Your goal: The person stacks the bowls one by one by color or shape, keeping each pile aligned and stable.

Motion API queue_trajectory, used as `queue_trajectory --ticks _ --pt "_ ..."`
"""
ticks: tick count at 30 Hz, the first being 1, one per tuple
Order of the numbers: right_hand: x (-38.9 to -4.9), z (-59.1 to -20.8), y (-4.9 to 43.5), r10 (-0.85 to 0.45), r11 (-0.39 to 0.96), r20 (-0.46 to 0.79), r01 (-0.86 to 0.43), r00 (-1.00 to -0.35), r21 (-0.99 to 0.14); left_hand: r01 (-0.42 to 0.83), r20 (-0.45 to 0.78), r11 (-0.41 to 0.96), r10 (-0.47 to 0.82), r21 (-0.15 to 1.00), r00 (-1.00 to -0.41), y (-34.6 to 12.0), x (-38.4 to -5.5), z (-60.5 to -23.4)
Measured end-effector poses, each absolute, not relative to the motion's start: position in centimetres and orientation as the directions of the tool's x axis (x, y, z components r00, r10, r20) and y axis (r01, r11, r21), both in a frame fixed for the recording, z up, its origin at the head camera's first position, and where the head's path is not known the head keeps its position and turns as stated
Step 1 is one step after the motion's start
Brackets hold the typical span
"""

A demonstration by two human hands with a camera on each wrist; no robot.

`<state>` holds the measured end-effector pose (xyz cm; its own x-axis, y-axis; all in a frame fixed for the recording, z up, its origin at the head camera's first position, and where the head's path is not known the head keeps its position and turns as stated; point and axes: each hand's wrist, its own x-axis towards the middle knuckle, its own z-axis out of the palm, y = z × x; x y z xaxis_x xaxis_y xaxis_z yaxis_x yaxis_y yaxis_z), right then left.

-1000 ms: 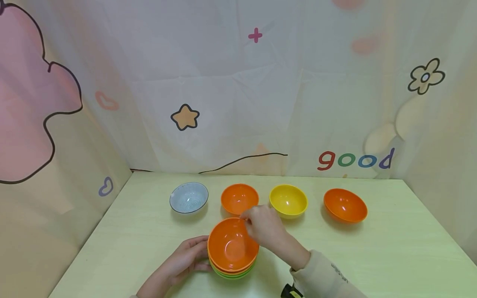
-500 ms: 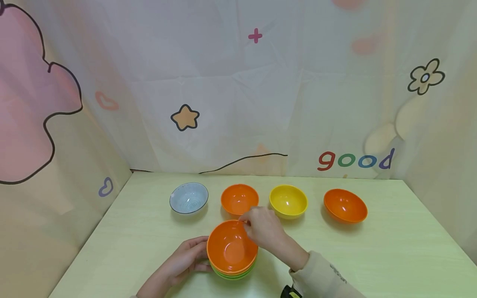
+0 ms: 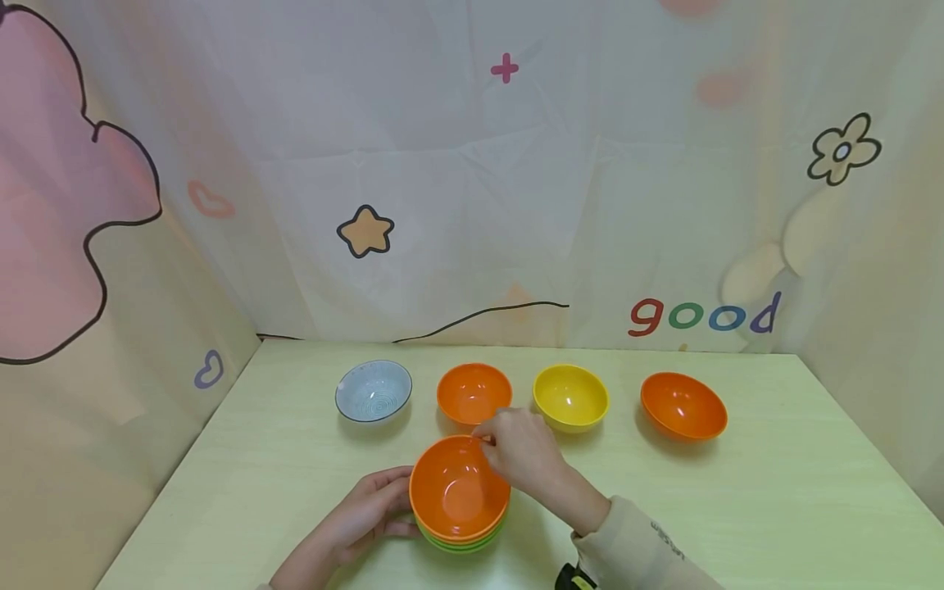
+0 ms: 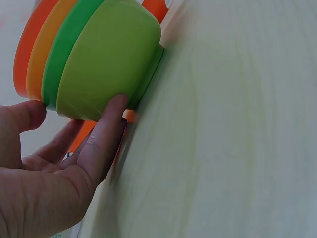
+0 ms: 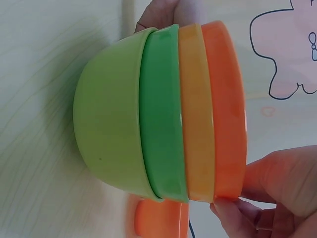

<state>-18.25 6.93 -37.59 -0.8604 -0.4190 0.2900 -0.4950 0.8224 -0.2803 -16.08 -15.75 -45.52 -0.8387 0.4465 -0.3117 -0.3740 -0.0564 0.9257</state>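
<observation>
I see a stack of glossy round bowls (image 3: 459, 493) at lower centre, orange nested in amber, green and lime. The left hand (image 3: 374, 512) spreads its fingers against the curved side; the right hand (image 3: 529, 455) pinches the top rim. Behind, on the grained table (image 3: 796, 492), sit a finely ringed grey-blue bowl (image 3: 374, 393), an orange bowl (image 3: 474, 393), a yellow bowl (image 3: 570, 397) and, rightmost, a red-orange bowl (image 3: 683, 407).

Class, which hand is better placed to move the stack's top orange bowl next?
Probably the right hand: it pinches the rim of the top orange bowl, while the left hand touches the light green bowl at the bottom.
</observation>
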Motion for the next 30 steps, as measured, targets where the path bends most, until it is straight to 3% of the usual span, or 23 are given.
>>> queue_trajectory --ticks 30 --pt "-18.07 -37.81 7.04 -0.412 0.818 0.294 -0.492 -0.862 -0.297 -0.371 -0.311 -0.055 0.44 0.927 -0.842 -15.59 -16.04 -45.42"
